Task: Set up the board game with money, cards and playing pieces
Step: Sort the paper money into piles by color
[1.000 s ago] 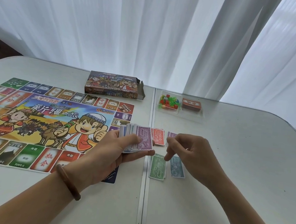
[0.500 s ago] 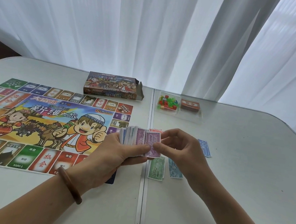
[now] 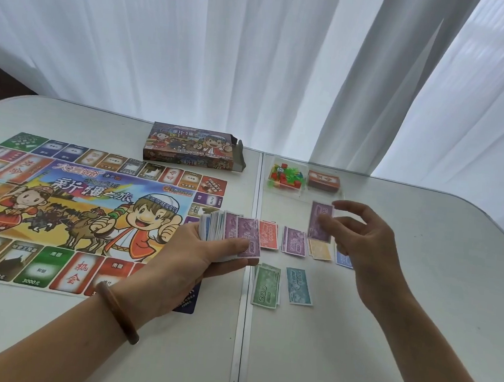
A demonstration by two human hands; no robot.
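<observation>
The colourful game board [image 3: 58, 203] lies flat on the left of the white table [image 3: 352, 354]. My left hand [image 3: 201, 256] grips a fanned stack of play money [image 3: 228, 231] at the board's right edge. My right hand [image 3: 362, 244] pinches a single purple bill [image 3: 320, 220] above sorted piles on the table: red [image 3: 268, 235], purple [image 3: 294, 241], pale orange [image 3: 320, 250], blue [image 3: 342, 258], green [image 3: 266, 286] and teal [image 3: 298, 286].
The opened game box [image 3: 191, 149] stands behind the board. A clear tray [image 3: 303, 192] at the back holds small coloured playing pieces [image 3: 286, 175] and a red card deck [image 3: 324, 181]. A seam [image 3: 242, 328] runs down the table. White curtains hang behind.
My right hand has taken a purple bill off the stack in my left hand and carried it right and up over the sorted piles. My left hand stays put.
</observation>
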